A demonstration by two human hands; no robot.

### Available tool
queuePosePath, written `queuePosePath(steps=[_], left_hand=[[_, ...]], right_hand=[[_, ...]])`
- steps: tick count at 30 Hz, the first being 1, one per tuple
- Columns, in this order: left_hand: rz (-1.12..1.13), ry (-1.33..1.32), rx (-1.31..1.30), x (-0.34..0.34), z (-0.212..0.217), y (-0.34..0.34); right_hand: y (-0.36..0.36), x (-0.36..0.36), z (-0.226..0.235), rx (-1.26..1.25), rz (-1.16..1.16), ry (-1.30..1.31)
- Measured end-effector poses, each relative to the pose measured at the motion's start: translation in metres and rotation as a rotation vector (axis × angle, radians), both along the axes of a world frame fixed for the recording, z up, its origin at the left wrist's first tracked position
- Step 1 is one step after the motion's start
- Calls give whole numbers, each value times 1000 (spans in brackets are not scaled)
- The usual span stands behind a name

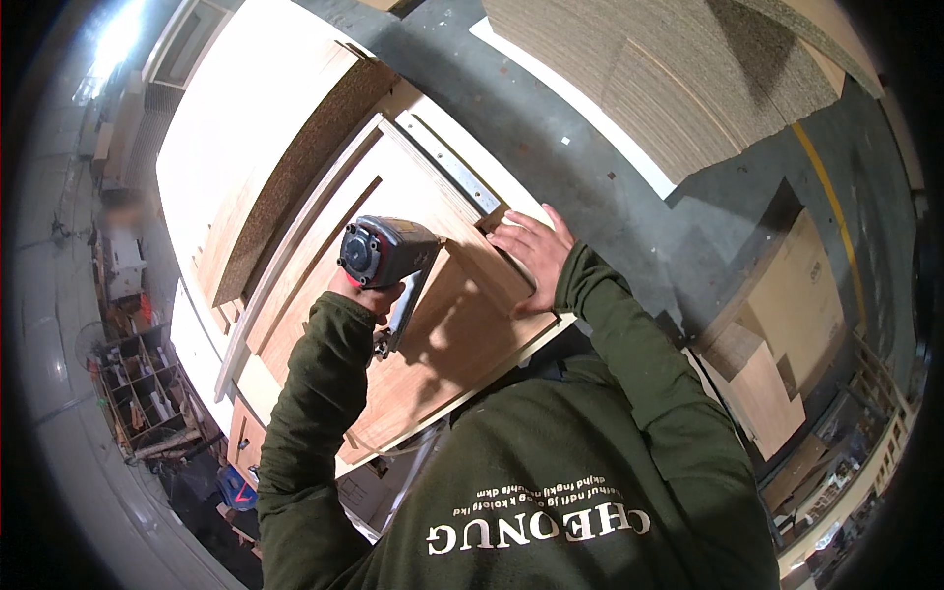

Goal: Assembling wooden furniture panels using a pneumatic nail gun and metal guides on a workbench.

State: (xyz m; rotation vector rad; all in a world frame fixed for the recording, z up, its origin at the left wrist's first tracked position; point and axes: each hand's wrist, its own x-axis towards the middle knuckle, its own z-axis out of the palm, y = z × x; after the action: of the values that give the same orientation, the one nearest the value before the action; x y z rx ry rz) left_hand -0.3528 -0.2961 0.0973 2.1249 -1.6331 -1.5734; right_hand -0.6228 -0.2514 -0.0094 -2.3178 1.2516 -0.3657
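Note:
My left hand (369, 295) is wrapped round the handle of a dark pneumatic nail gun (398, 239), its round black cap facing up. The gun's nose points toward a wooden drawer-like box (339, 231), next to a raised strip on its right. My right hand (539, 258) lies with fingers spread over the box's right edge, thumb on the near side. Close to its fingertips runs a metal drawer slide (452, 165) along that side. The gun's body hides the exact spot where its nose meets the wood.
Thick chipboard-edged panels (285, 187) lie on the white worktop (236, 74) beyond the box. Stacked boards (649, 79) stand at the far right, with a carton (801, 285) below them. A compartmented rack (147, 393) is on the left. An air hose (383, 450) runs near my body.

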Motion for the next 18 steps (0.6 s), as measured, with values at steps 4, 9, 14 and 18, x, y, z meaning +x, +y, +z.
queuePosePath(steps=[4,9,14,18], left_hand=[[-91,-94,27,-5,-2,3],[-47,52,3,-20,12,38],[-269,250,-136,-37,-10,60],[-451,231,-256,-38,-22,64]], right_hand=[[-1,-3,0,59,32,76],[3,-1,-18,-52,4,32],[1,4,-30,-108,-39,12],[-1,4,-36,-132,-18,4]])
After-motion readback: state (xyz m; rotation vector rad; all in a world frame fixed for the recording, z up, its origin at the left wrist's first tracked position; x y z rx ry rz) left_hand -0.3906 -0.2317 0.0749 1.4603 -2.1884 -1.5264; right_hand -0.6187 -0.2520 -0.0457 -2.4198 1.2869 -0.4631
